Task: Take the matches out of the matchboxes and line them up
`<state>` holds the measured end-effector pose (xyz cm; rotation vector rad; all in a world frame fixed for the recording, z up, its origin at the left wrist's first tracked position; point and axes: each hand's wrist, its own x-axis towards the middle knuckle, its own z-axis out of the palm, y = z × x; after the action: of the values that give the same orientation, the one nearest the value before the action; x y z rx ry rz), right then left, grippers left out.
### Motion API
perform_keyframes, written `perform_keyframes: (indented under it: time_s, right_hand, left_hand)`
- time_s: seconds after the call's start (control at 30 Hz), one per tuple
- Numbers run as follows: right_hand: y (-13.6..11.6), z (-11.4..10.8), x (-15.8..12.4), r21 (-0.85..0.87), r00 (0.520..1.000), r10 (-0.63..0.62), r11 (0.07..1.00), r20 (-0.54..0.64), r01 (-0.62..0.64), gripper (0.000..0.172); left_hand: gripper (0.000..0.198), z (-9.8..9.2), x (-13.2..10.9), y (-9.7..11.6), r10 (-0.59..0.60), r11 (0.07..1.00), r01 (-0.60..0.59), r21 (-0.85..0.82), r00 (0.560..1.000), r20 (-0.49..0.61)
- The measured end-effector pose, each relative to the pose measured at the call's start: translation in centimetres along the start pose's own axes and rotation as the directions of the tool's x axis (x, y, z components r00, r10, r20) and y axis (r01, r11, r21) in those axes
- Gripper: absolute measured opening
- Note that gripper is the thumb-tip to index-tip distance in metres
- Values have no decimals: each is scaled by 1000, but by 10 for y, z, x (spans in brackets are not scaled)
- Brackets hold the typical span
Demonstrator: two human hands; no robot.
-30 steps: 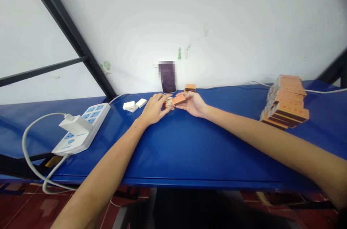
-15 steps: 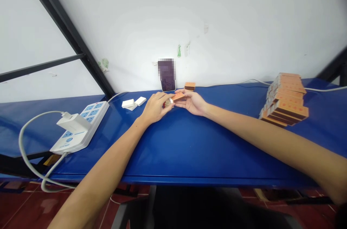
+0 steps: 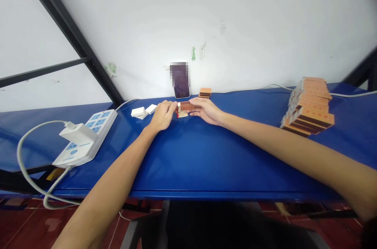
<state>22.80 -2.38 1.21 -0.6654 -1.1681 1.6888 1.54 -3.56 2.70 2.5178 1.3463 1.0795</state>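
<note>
Holds an orange matchbox (image 3: pixel 187 106) above a blue table (image 3: pixel 188 158), gripping its three-o'clock end with fingers of the right hand (image 3: pixel 207 110) and pinching its nine-o'clock end with those of the left hand (image 3: pixel 162 115). Has red-tipped matches (image 3: pixel 182 114) at six o'clock, white boxes (image 3: pixel 138 112) at nine, stacked matchboxes (image 3: pixel 313 114) at three.

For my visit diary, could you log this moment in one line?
left hand: at matchbox | right hand: holding matchbox | near them: red-tipped matches | far right: stacked matchboxes

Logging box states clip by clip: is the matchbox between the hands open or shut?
Apparently partly open: a white tray end juts from the matchbox beside the left hand. Its contents are hidden.
</note>
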Motion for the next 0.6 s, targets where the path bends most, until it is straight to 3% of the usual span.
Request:
perform_keyframes:
  time_s: [0.4, 0.6]
  right_hand:
    - [0, -2, 1, 5, 1000, 13, 1000, 2, -13, 20]
    - [-1, -1, 1, 12, 1000, -4, 1000, 9, 4, 27]
  left_hand:
    - [49, -3, 0, -5, 110, 994, -108, -27, 991, 73]
    - [35, -5, -3, 3, 138, 990, -138, -18, 990, -2]
